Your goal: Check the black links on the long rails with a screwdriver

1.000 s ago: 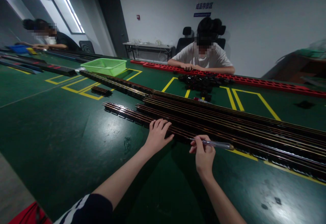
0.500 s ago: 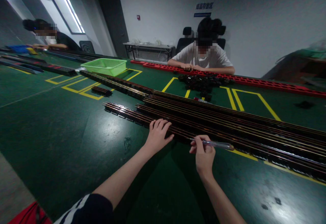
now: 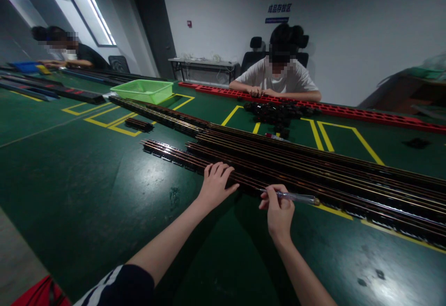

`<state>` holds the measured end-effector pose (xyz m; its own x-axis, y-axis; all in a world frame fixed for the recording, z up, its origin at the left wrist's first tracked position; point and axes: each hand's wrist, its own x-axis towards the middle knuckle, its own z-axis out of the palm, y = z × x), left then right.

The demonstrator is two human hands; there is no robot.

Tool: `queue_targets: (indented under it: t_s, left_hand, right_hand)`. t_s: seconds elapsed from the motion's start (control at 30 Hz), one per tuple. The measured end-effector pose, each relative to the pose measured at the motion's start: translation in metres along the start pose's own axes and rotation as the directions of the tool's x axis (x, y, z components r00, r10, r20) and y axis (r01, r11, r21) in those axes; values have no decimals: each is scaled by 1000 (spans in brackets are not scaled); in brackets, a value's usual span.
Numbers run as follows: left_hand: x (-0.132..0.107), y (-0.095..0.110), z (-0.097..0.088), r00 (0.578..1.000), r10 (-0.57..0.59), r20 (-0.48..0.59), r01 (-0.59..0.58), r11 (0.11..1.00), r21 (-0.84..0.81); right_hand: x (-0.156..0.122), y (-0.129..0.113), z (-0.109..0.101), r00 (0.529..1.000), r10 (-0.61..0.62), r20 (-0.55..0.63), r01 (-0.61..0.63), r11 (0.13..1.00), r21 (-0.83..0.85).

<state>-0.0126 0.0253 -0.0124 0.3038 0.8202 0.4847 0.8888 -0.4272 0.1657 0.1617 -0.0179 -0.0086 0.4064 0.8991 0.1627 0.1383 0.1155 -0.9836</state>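
My left hand (image 3: 216, 186) lies on the nearest long dark strip (image 3: 174, 153), fingers spread and bent over its top, thumb stretched to the right. This strip carries thin copper-coloured lines along its length. My right hand (image 3: 280, 211) is closed around a screwdriver (image 3: 299, 198) with a clear handle. Its thin shaft points left, with the tip at the strip's near edge; whether they touch I cannot tell. Behind my hands more dark strips (image 3: 292, 157) with copper and gold lines lie side by side, running off to the right.
A green basket (image 3: 142, 91) sits behind the strips, near a short dark piece (image 3: 139, 125). Dark small parts (image 3: 275, 113) are heaped before a red slotted rail (image 3: 365, 113). One person (image 3: 278, 74) sits opposite; another (image 3: 87, 55) works at far left. Yellow tape marks the green table (image 3: 104, 194).
Hardly anything differs. My left thumb has shifted very slightly to the right; the screwdriver and strips hold their places.
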Motion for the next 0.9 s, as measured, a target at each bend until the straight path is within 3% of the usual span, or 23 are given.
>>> queue_targets:
  t_s: [0.27, 0.5, 0.9]
  left_hand:
    - [0, 2, 1, 1000, -10, -7, 10, 1000, 22]
    - [1, 5, -2, 999, -43, -23, 44, 998, 43]
    - [0, 5, -2, 998, -47, -43, 50, 997, 60]
  right_hand:
    - [-2, -3, 0, 999, -32, 1, 32, 999, 7]
    - [-2, -2, 1, 995, -67, 79, 67, 998, 12]
    - [-4, -8, 2, 998, -51, 24, 50, 998, 25]
